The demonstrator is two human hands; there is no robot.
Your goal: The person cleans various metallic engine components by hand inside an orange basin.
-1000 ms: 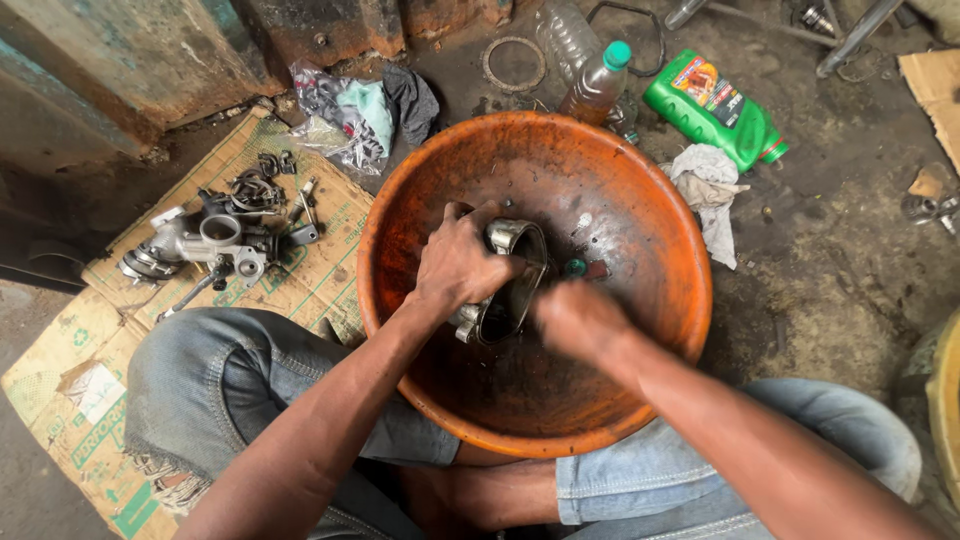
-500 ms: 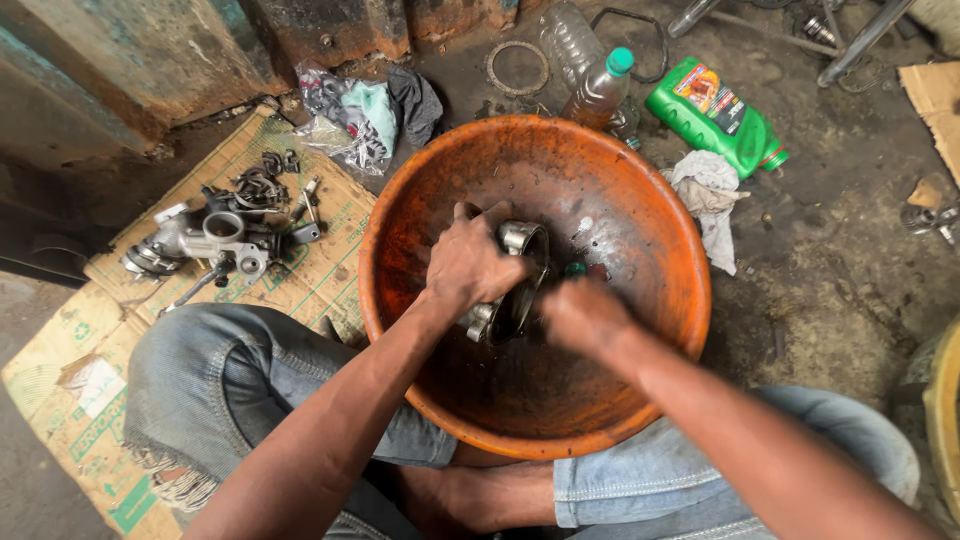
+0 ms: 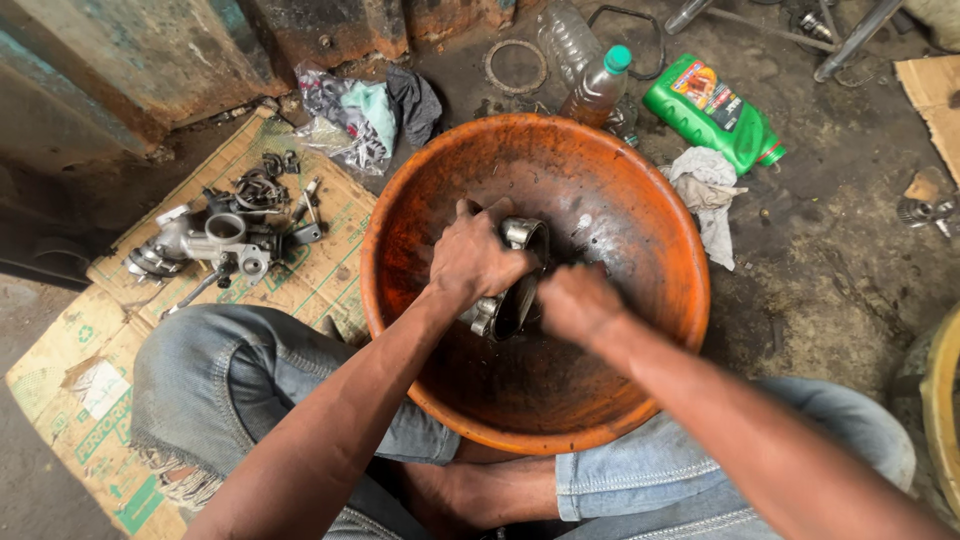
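— Since half a second ago our right hand (image 3: 575,300) has drawn in closer to the metal part (image 3: 512,290), covering the small green bit that showed beside it.

— And our left hand (image 3: 475,258)?

— It grips the metal part from above, fingers (image 3: 470,212) curled over its far edge, tilting it inside the orange bowl (image 3: 640,200).

— Do our right fingers hold anything?

— We cannot tell; they are closed into a fist against the part's open side, blurred. On the cardboard (image 3: 330,280) to our left lies a carburetor body (image 3: 215,240).
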